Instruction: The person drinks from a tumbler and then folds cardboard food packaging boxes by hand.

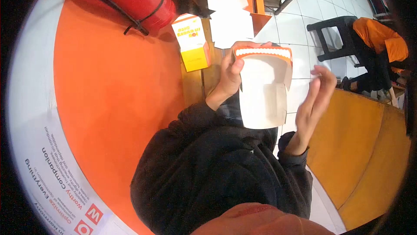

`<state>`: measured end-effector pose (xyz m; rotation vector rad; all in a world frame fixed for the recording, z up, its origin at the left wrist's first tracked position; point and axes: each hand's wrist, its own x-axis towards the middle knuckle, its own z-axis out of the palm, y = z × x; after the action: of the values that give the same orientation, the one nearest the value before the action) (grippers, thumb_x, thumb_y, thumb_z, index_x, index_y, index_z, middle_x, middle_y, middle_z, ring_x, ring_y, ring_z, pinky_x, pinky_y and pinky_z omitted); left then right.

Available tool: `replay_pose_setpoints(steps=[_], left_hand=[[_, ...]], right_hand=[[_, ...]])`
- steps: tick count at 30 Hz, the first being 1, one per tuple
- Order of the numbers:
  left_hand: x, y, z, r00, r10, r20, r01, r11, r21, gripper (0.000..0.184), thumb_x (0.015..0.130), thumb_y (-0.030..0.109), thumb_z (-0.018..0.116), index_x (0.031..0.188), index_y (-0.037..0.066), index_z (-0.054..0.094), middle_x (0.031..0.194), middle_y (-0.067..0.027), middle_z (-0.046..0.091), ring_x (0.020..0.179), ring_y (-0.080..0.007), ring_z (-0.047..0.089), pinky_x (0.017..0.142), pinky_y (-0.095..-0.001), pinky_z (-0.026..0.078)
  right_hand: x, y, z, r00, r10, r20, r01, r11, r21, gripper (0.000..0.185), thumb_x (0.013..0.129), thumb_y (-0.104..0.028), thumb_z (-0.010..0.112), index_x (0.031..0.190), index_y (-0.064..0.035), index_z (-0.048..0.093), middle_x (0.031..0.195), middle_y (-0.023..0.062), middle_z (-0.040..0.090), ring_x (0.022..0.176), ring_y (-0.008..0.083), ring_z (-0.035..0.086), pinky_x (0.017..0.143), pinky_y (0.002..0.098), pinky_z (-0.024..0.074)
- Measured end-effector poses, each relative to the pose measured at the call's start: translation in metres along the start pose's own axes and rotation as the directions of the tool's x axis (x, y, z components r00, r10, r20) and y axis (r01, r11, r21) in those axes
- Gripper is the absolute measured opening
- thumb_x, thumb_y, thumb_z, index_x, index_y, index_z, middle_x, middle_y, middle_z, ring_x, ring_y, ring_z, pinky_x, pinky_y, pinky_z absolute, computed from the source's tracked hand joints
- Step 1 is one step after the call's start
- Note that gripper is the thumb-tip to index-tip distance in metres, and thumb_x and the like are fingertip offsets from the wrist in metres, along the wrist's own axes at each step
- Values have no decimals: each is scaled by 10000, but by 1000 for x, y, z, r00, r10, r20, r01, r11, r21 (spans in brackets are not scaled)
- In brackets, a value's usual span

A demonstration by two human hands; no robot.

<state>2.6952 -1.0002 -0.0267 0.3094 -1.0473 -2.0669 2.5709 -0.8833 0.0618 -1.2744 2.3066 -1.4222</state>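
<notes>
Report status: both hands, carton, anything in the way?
Left hand gripping open carton. Right hand raised, empty, off it. Yellow-and-white carton to the left, out of the way.

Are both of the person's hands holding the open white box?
No, only the left hand holds the white box; the right hand is apart from it, with a visible gap between.

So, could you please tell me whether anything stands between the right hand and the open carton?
Nothing visible does. The right hand is apart from the open carton, with only floor tiles showing in the gap. The left hand grips the carton's opposite side.
</notes>
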Motion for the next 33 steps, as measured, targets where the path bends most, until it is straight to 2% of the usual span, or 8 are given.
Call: replay_pose_setpoints(steps=[3, 8, 15, 19, 20, 24, 27, 33], left_hand=[[1, -13, 6, 986, 34, 161, -18, 995, -101, 751, 876, 610, 548, 1243, -42, 480, 1342, -287, 489, 1280, -315, 475, 1084, -394, 354], [-14, -11, -9, 992, -125, -6, 124, 977, 175, 566, 1019, 449, 378, 1233, -51, 538, 1252, -238, 583, 1103, -220, 588, 946, -322, 451], [-2, -19, -29, 939, 246, -241, 33, 634, 773, 270, 977, 201, 536, 1139, -9, 586, 1104, -161, 642, 1020, -313, 619, 848, -349, 478], [0, 15, -23, 939, 212, 271, -310, 175, 935, 566, 850, 172, 655, 1374, 86, 460, 1377, -195, 486, 1332, -343, 410, 1080, -406, 343], [-2, 28, -23, 904, -16, 427, -385, 400, 832, 711, 790, 201, 697, 1433, 138, 399, 1427, -181, 435, 1390, -401, 292, 1131, -452, 269], [-21, 13, -39, 847, 61, 528, -532, 73, 844, 582, 878, 246, 640, 1413, 167, 424, 1269, -187, 567, 1214, -368, 526, 990, -459, 436], [-28, 20, -61, 982, -161, 96, -16, 439, 898, 411, 920, 179, 596, 1316, 107, 515, 990, -209, 661, 922, -356, 668, 770, -419, 530], [-39, 2, -70, 932, 325, -162, -52, 561, 826, 241, 977, 79, 479, 1191, 5, 561, 905, -200, 672, 839, -289, 687, 726, -354, 517]], right_hand=[[-9, 74, 39, 848, 341, 406, -530, 587, 613, 452, 1042, -378, 338, 1158, 22, 512, 1057, 112, 574, 937, 184, 533, 872, 331, 430], [-22, 71, 61, 980, 95, 174, -169, 862, 479, 372, 1014, -250, 495, 783, 26, 593, 678, 11, 559, 608, 43, 466, 490, 247, 318], [-12, 53, 73, 961, 70, 267, -150, 944, 293, 352, 1012, -253, 487, 915, 62, 611, 624, 93, 582, 552, 53, 464, 489, 266, 368], [-9, 79, 53, 830, 325, 452, -421, 898, 127, 362, 1016, -278, 477, 1014, 56, 617, 732, 44, 658, 602, 65, 523, 559, 261, 442], [-7, 80, 56, 795, 352, 494, -537, 786, 305, 377, 1018, -303, 467, 1040, 41, 618, 852, 22, 669, 664, 77, 568, 604, 268, 472], [-12, 73, 65, 691, 297, 659, -702, 493, 514, 476, 1021, -399, 420, 1135, 28, 596, 1009, 72, 655, 887, 106, 612, 783, 278, 486], [-8, 55, 82, 771, 133, 623, -593, 507, 625, 430, 1020, -335, 455, 1168, 48, 581, 1023, 81, 653, 862, 131, 607, 806, 274, 472], [-26, 50, 136, 992, 75, 99, -113, 876, 470, 318, 906, -66, 638, 1200, 25, 560, 1063, 84, 644, 946, 123, 588, 848, 261, 442]])
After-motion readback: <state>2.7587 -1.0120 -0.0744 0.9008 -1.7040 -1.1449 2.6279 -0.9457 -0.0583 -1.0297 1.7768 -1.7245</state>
